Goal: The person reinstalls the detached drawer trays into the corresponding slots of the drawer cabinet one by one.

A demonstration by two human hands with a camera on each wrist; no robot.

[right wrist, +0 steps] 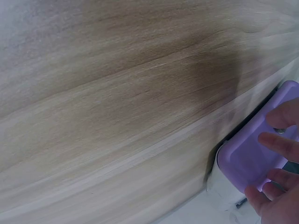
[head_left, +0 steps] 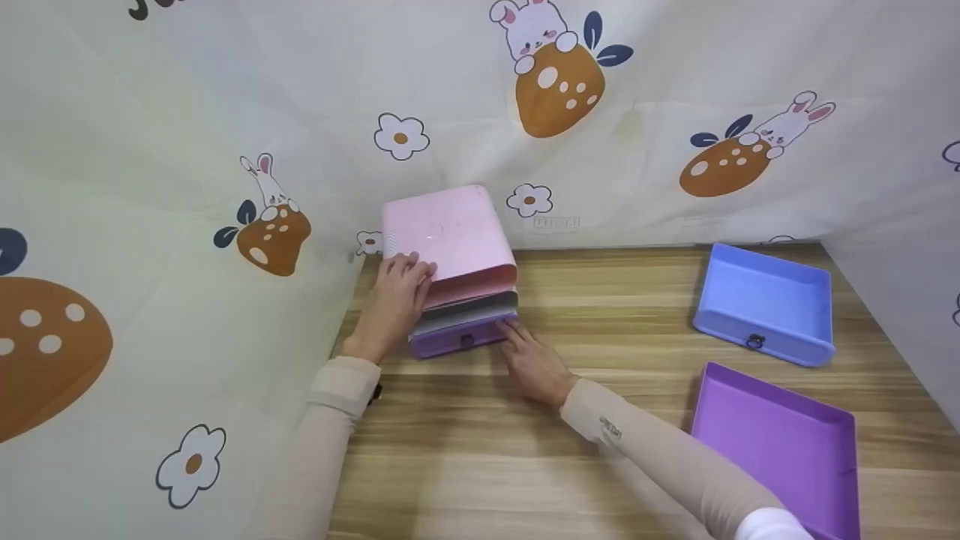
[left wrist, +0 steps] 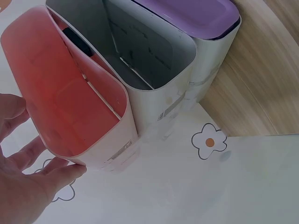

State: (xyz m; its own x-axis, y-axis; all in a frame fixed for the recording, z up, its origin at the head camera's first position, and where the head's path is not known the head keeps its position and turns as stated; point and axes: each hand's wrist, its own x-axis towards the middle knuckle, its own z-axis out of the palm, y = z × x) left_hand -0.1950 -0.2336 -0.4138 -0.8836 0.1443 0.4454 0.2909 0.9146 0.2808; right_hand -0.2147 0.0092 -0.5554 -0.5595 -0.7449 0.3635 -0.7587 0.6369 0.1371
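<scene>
A small stacked drawer cabinet stands against the back wall, with a pink upper shell. Two of its slots are bare: the red-pink inside of the upper one and the grey slot below it. The bottom level holds a light purple drawer with a small dark knob, its front close to the shell's edge. My left hand rests on the pink shell's front left edge, fingers spread against its outside. The spread fingers of my right hand touch the right end of the purple drawer front.
A blue drawer with a dark ring pull lies on the wooden table at the right. Nearer to me is a bright purple drawer, partly behind my right forearm. A printed cloth covers the walls behind and beside the table.
</scene>
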